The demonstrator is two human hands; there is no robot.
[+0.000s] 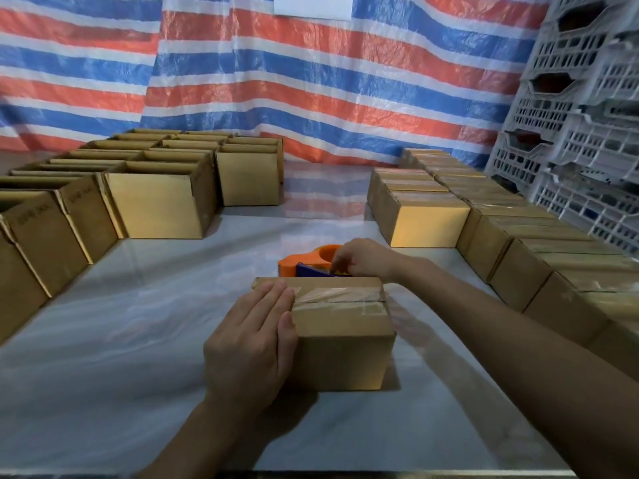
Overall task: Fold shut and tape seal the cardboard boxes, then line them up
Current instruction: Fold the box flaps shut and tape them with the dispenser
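Note:
A small closed cardboard box [342, 340] stands on the table in front of me, with clear tape [340, 294] running along its top seam. My left hand [254, 337] lies flat with straight fingers on the box's left end. Just behind the box sits an orange and blue tape dispenser [311, 262]. My right hand [363, 259] reaches over the box's far edge and grips the dispenser with curled fingers.
Several open-topped boxes [155, 198] stand in rows at the left. Several sealed boxes [428, 223] are lined up at the right, beside stacked grey plastic crates [581, 133]. A striped tarp [311, 81] hangs behind the glossy table [138, 323].

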